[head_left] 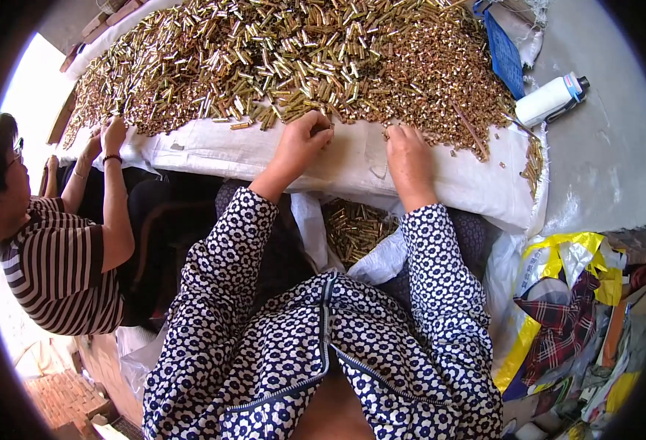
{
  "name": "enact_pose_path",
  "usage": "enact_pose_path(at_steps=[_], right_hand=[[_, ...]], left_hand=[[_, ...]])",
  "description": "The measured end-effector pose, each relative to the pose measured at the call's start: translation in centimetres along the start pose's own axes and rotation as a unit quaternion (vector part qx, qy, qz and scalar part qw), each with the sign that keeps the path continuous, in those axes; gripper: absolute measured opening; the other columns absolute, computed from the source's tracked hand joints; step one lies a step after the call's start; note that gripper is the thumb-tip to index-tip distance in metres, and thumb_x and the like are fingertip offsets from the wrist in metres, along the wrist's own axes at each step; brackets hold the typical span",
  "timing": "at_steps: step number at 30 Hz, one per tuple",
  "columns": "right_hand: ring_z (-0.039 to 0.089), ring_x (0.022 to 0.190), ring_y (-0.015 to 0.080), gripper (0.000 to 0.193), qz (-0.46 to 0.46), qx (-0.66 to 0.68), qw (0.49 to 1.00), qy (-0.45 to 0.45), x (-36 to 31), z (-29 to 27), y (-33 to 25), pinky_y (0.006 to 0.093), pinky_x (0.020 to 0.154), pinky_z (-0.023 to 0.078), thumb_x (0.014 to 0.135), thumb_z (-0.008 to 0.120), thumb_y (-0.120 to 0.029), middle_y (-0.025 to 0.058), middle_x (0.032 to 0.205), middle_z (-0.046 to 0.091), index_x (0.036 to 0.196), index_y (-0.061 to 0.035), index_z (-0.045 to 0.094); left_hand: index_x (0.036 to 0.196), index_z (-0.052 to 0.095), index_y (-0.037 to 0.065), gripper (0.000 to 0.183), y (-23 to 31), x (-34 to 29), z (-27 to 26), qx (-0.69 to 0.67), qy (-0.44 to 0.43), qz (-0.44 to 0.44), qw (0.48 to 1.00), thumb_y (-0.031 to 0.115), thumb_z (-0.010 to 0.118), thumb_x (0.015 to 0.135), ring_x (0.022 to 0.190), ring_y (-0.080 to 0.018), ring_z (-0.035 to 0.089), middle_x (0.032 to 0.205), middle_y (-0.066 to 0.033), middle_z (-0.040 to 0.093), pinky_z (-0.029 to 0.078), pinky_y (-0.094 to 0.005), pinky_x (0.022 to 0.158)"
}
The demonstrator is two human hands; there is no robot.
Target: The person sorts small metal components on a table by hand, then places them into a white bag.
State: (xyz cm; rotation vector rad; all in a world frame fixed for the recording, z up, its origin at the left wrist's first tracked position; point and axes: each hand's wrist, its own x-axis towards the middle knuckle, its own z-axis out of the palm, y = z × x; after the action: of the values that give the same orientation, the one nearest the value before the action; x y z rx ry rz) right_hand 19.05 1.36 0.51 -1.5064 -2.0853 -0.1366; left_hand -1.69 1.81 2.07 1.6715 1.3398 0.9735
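A wide heap of brass-coloured metal tubes (293,55) covers the white cloth-topped table in front of me. Mixed in at its right are many small copper-coloured pieces (440,81). At the heap's near edge my left hand (302,144) is closed, thumb and fingers curled together; what lies in them is too small to make out. Right of it, my right hand (409,160) is closed too, its fingertips pinched at the edge of the small pieces and their contents hidden. Below, between my arms, an open white sack (385,258) holds more brass-coloured tubes (356,229).
A person in a striped top (66,253) sits at the left, hands at the heap. A thin reddish stick (471,132) lies on the right of the heap. Beyond stand a blue dustpan-like piece (504,55) and a white bottle (550,100). Bags and cloths (557,330) crowd the lower right.
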Motion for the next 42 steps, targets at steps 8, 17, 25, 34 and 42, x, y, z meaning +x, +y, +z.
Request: enact_pose_path(at_steps=[8,17,25,34,42], right_hand=[[0.055,0.083,0.0243,0.01,-0.007,0.005,1.0,0.009,0.1,0.7,-0.3,0.0344,0.072,0.046,0.073,0.055,-0.004,0.0097,0.085,0.057,0.083,-0.0045,0.055],[0.053,0.079,0.0263,0.01,-0.019,0.059,0.997,0.037,-1.2,-0.2,-1.5,0.0364,0.069,0.045,0.07,0.056,-0.003,0.0094,0.08,0.055,0.079,-0.0051,0.054],[0.053,0.077,0.0272,0.011,-0.019,0.053,0.998,0.021,-1.1,-0.2,-1.8,0.0372,0.068,0.045,0.069,0.054,-0.002,0.0095,0.08,0.054,0.079,-0.0054,0.053],[0.054,0.064,0.0156,0.011,0.116,0.327,0.938,0.001,-2.4,-0.6,-3.3,0.0285,0.058,0.044,0.07,0.058,0.002,0.0024,0.069,0.055,0.077,-0.0059,0.055],[0.051,0.062,0.0045,0.004,0.245,0.651,0.718,-0.033,-3.3,-0.3,-5.3,0.0183,0.058,0.042,0.077,0.06,-0.002,-0.0031,0.072,0.057,0.08,-0.0008,0.058]], left_hand=[[0.089,0.053,0.0,0.008,-0.9,-1.6,1.0,0.013,0.021,0.029,0.999,0.004,0.053,0.082,0.06,-0.0098,0.055,0.07,-0.0033,0.058,0.045,-0.023,0.054],[0.087,0.053,0.005,0.004,0.2,-2.8,1.0,-0.327,-0.008,-0.109,0.939,0.009,0.052,0.086,0.056,-0.0067,0.053,0.068,-0.0022,0.058,0.038,-0.0174,0.046],[0.087,0.053,0.006,0.007,-0.1,-3.3,1.1,-0.393,0.004,-0.136,0.909,0.012,0.051,0.087,0.053,-0.0063,0.051,0.067,-0.0029,0.059,0.036,-0.0161,0.044],[0.091,0.053,0.002,0.011,0.6,-4.0,1.7,-0.409,0.037,-0.137,0.901,0.012,0.051,0.087,0.055,-0.0081,0.052,0.07,-0.0057,0.058,0.038,-0.018,0.045],[0.09,0.053,0.002,0.011,0.5,-4.5,2.5,-0.43,0.028,-0.124,0.894,0.012,0.052,0.087,0.056,-0.0084,0.053,0.071,-0.0058,0.058,0.038,-0.0177,0.045]])
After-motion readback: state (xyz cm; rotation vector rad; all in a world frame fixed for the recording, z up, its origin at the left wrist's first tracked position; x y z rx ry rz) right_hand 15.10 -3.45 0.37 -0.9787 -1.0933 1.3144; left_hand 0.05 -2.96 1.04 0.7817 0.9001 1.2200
